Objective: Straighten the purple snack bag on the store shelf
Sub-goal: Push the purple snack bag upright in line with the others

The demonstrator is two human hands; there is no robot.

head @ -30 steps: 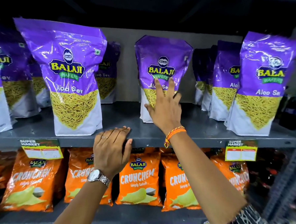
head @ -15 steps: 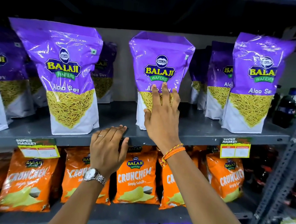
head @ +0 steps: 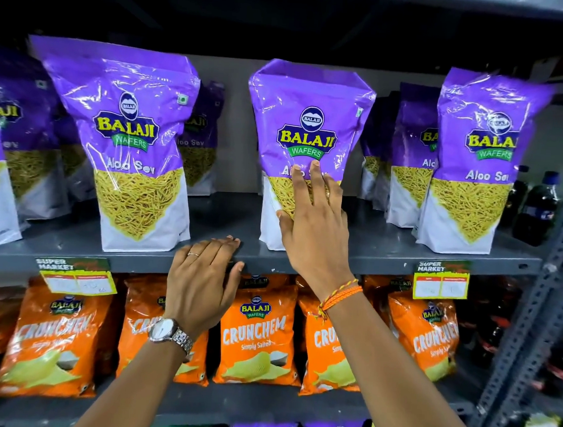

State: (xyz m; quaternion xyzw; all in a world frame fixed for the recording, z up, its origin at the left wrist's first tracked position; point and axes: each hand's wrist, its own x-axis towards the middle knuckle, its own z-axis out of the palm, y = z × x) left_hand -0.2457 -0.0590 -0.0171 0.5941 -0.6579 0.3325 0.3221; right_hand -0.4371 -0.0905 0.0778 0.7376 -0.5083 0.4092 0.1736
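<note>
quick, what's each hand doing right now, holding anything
Left hand: open, flat on the shelf edge, holding nothing.
Right hand: open, fingers spread flat against the front of the middle purple bag, not gripping it.

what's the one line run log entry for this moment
right hand: flat on front of purple snack bag | bag: upright, near shelf front | left hand: resting on shelf edge | grasp: none

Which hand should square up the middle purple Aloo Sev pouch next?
Right. The right hand lies flat on the middle purple Aloo Sev pouch; the left hand rests on the grey metal shelf edge, off the pouch.
</note>
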